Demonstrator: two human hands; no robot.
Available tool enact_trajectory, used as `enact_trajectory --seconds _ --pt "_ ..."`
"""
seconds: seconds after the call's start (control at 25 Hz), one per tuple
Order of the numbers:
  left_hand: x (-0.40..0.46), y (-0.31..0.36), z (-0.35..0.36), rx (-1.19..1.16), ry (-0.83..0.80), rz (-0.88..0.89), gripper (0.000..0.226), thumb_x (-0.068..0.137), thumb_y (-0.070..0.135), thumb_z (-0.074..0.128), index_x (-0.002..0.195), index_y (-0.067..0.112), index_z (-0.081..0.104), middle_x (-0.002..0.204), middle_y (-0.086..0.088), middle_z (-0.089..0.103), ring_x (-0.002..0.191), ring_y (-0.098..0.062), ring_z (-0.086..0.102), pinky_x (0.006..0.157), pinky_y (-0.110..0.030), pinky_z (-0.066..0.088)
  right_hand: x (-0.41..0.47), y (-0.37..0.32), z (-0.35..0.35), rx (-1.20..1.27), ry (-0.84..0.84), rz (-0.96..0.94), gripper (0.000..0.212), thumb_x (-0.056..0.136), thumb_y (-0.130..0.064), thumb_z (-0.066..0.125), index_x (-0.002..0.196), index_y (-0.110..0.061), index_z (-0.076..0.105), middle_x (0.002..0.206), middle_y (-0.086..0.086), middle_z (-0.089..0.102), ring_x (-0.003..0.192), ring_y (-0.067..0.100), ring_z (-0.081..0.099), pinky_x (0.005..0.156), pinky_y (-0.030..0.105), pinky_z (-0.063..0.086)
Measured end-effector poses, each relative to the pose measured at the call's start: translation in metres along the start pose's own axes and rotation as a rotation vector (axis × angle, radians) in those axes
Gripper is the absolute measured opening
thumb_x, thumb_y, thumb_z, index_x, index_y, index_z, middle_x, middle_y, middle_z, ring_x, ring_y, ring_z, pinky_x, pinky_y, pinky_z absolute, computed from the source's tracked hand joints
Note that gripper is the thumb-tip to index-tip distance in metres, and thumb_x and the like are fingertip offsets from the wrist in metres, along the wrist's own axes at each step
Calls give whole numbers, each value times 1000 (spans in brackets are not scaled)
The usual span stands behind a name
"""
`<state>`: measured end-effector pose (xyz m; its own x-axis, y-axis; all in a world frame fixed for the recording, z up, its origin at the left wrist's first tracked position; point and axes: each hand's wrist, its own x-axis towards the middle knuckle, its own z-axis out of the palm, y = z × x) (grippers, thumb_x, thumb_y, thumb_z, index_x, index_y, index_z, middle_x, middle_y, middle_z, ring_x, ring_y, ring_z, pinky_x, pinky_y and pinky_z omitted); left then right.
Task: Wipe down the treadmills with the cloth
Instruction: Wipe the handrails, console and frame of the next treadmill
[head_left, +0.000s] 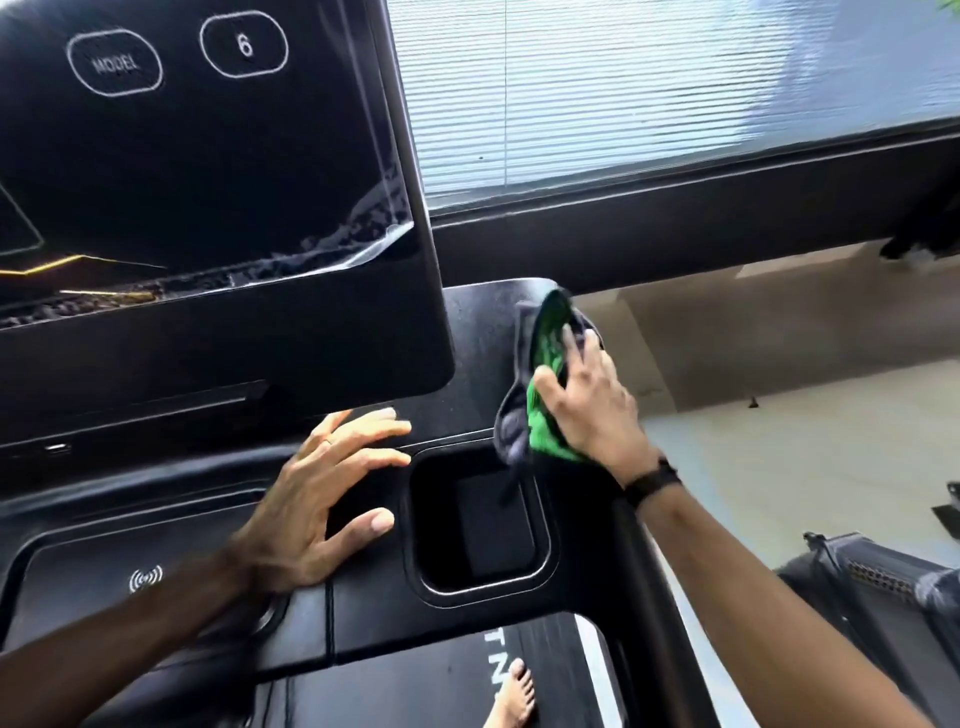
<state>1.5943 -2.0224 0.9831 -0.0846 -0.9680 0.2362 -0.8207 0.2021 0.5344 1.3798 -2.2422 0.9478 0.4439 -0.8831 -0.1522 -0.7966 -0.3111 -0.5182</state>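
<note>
From the head view, a person stands on a big black plastic treadmill (363, 613), and a bare foot (511, 693) shows on the belt at the bottom of the frame. The right hand (587, 410), right of the middle, has its fingers spread on a bunched green and grey cloth (540, 384), with the thumb tucked over the cloth's edge. It pushes the cloth down on the flat black ledge beside the big dark shiny screen (208, 182). I think it is rubbing that ledge clean. The left hand (322, 499) lies spread and flat on the console, in the lower middle of the frame, holding nothing. It looks like it helps the person lean in and stay steady.

Just below the cloth is a deep square cup hole (478, 525), and a grey tail of cloth hangs over it. The ledge ends just right of the cloth, with floor far below. The screen's edge blocks the left. There is open room toward the person.
</note>
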Motion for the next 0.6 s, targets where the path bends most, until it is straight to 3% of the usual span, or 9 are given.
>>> enact_trajectory --seconds 0.08,0.16,0.24,0.32,0.4,0.44,0.48,0.52,0.6 --pt "0 -1 1 -16 34 -8 58 97 57 42 120 9 66 143 -2 53 140 -27 43 119 -39 21 47 -25 0 28 7 262 70 94 -55 30 150 -12 32 150 27 33 135 45 37 109 52 30" --pt "-2 -1 1 -6 81 -16 57 97 55 42 118 8 66 138 -2 56 135 -28 47 115 -41 26 72 -70 1 -98 23 308 71 95 -52 29 153 -11 28 151 34 28 135 52 32 111 60 25" --pt "-4 1 1 49 163 -30 55 97 54 40 110 8 69 120 0 64 117 -24 57 104 -43 35 67 -109 18 -274 91 134 70 96 -49 33 155 -14 22 157 32 17 142 54 19 115 64 14" --pt "-7 6 1 108 284 -44 55 98 54 38 90 9 70 88 5 62 84 -20 57 81 -43 37 21 -143 38 -242 68 -194 65 94 -49 39 147 -12 37 151 25 35 142 46 28 114 54 20" --pt "-10 9 3 142 345 -46 57 98 53 36 74 10 64 70 7 54 65 -17 47 68 -39 31 -36 -158 46 -78 -76 -502 45 92 -44 33 106 -17 67 113 14 68 113 34 58 86 36 34" --pt "-11 9 3 153 363 -46 57 99 53 35 70 10 61 66 7 51 62 -17 44 66 -37 29 -49 -154 45 -83 -86 -611 41 90 -41 33 88 -19 67 97 10 71 100 32 62 76 35 32" --pt "-12 9 3 159 369 -53 58 99 52 35 67 10 59 62 6 49 59 -17 44 65 -38 29 -46 -142 43 -132 -69 -646 38 90 -41 36 89 -20 68 100 9 71 103 32 62 79 36 36" --pt "-12 7 3 165 361 -60 59 100 52 33 65 11 57 60 5 48 58 -18 44 64 -39 30 -33 -127 37 -180 -29 -648 41 89 -44 39 109 -22 68 121 10 67 120 31 55 96 41 38" --pt "-15 6 2 193 331 -72 62 102 52 30 62 11 54 58 6 45 57 -19 43 64 -41 32 8 -84 23 -252 26 -454 64 91 -50 37 149 -25 40 157 10 35 146 32 25 119 47 18"
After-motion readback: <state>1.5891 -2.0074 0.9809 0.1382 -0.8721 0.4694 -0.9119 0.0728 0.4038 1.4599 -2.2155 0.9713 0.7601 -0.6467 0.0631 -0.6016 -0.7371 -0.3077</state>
